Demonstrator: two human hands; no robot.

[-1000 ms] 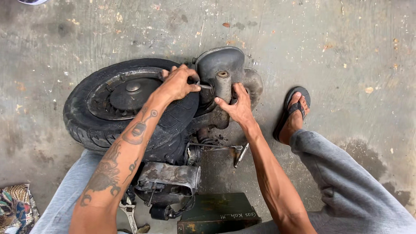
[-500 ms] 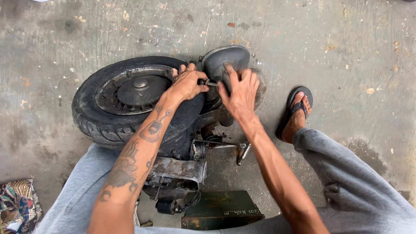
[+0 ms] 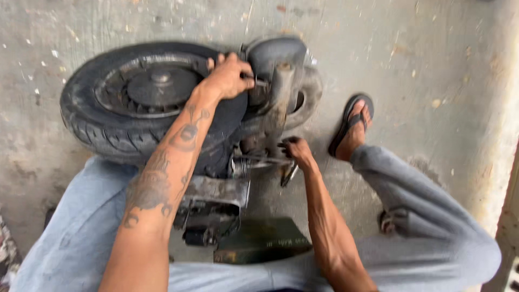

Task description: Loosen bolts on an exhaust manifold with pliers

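A small black scooter wheel [image 3: 135,97] with its engine unit [image 3: 213,208] lies flat on the concrete floor [image 3: 421,48] between the seated person's knees, steadied there. The left hand [image 3: 227,78] presses at the wheel's edge, fingers curled around a thin metal tool [image 3: 259,83]. The right hand [image 3: 296,150] has fingers closed on a part beside the upright grey tube [image 3: 278,103]. A dark green box [image 3: 262,240], its lettering blurred, lies near. A sandalled foot [image 3: 354,127] rests rightmost.

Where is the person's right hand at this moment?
In the head view the right hand sits low at centre, gripping the metal parts under the grey shaft, left of the sandalled foot.
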